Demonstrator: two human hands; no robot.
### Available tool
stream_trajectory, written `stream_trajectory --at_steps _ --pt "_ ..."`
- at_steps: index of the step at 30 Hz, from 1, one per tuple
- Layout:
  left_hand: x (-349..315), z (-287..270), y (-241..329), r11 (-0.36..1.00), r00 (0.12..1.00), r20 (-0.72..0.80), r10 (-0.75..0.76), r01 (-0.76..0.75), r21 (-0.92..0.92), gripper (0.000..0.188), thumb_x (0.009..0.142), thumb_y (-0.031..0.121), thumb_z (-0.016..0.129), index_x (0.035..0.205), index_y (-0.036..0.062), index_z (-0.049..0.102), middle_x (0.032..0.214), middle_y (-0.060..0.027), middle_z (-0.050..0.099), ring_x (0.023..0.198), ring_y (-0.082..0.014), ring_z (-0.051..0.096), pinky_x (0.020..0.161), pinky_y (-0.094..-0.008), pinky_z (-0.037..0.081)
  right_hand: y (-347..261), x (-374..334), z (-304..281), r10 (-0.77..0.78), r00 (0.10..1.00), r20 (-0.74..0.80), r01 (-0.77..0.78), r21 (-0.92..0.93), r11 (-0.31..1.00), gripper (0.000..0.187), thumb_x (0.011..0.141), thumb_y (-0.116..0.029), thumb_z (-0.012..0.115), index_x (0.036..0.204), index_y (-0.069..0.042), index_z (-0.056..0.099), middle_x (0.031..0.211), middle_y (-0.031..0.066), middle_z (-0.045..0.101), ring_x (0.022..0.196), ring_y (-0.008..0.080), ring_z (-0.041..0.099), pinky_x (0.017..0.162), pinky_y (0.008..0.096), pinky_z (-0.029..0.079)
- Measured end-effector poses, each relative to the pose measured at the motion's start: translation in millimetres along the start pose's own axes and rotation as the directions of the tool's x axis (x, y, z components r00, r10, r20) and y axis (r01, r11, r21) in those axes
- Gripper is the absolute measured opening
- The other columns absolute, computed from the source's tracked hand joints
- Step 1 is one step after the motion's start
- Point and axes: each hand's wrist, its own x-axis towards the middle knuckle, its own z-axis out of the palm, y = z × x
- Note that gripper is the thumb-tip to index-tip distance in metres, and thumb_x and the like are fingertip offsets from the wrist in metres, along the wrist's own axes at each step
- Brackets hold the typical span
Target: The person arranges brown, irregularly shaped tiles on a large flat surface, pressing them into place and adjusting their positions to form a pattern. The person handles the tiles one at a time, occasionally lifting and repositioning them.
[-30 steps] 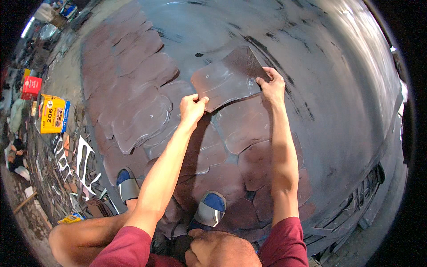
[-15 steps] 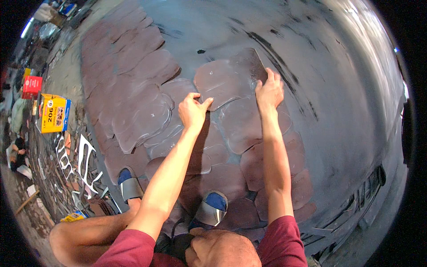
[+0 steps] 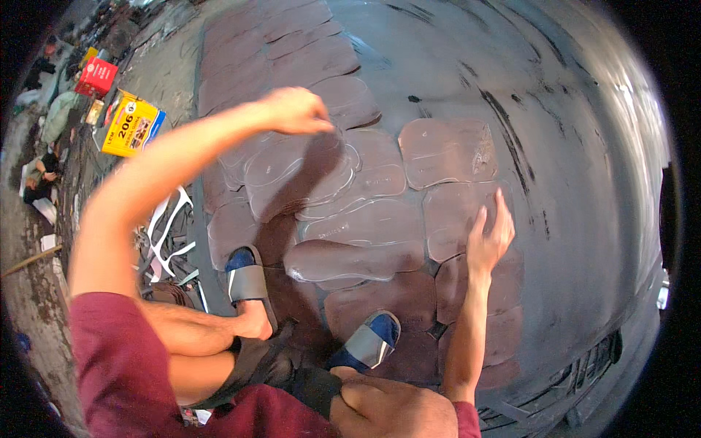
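Flat brown sheets with rounded corners and shoe-sole outlines cover the dark surface under me. My left hand reaches across over a small stack of sole sheets; its fingers are bunched and point down, slightly blurred, and I cannot make out what is in them. My right hand is open, fingers apart, above a brown sheet in the right column. Beyond it lies a sole sheet with a shiny patch at its right end. A sole-shaped sheet lies in front of my feet.
My sandalled feet stand on the sheets. Rows of overlapping brown sheets run along the far left. A yellow box, a red box and white cut scraps lie at left. The dark surface extends right.
Both hands have let go of the sheet they held, which now lies flat at the top of the right column. My left hand has swung left; my right has drawn nearer and opened. The view has shifted.
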Motion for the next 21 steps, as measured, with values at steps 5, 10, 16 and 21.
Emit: stream_trajectory --at_steps 5,10,16,21 --pt "-95 -13 -111 0.974 0.98 0.082 -0.181 0.167 0.15 0.037 0.084 0.039 0.076 0.106 0.0089 0.078 0.102 -0.0164 0.076 0.103 -0.0348 0.072 0.089 -0.0488 0.057 -12 -62 -44 0.195 0.964 0.178 -0.196 -0.017 0.981 0.046 0.096 -0.013 0.069 0.14 -0.005 0.061 0.135 0.0131 0.068 0.122 0.0314 0.063 0.107 0.0426 0.043" --pt "-98 97 -131 0.974 0.979 -0.005 -0.206 0.204 -0.094 0.057 0.083 0.044 0.078 0.122 0.0028 0.071 0.118 -0.0216 0.069 0.114 -0.0389 0.065 0.097 -0.0471 0.054 -85 -17 -70 0.029 0.941 0.338 -0.006 -0.07 0.998 0.04 0.095 -0.012 0.069 0.135 -0.006 0.064 0.127 0.0139 0.07 0.118 0.0317 0.064 0.104 0.042 0.045" --pt "-134 178 -80 0.855 0.893 -0.297 -0.338 0.159 -0.494 0.058 0.084 0.03 0.082 0.132 0.0018 0.063 0.136 -0.0171 0.056 0.128 -0.0373 0.053 0.107 -0.0448 0.047 -160 49 -58 -0.128 0.747 0.653 0.224 -0.065 0.973 0.037 0.095 -0.017 0.066 0.132 -0.008 0.065 0.123 0.0129 0.071 0.115 0.0307 0.065 0.103 0.0442 0.046" --pt "-143 209 -67 0.756 0.675 -0.491 -0.55 0.152 -0.637 0.05 0.077 0.021 0.087 0.122 0.0096 0.067 0.129 -0.0162 0.056 0.124 -0.0374 0.052 0.106 -0.0492 0.043 -186 103 20 -0.3 0.508 0.807 0.465 0.036 0.885 0.052 0.102 -0.029 0.057 0.15 -0.01 0.049 0.153 0.0163 0.05 0.14 0.0324 0.05 0.116 0.0481 0.038"
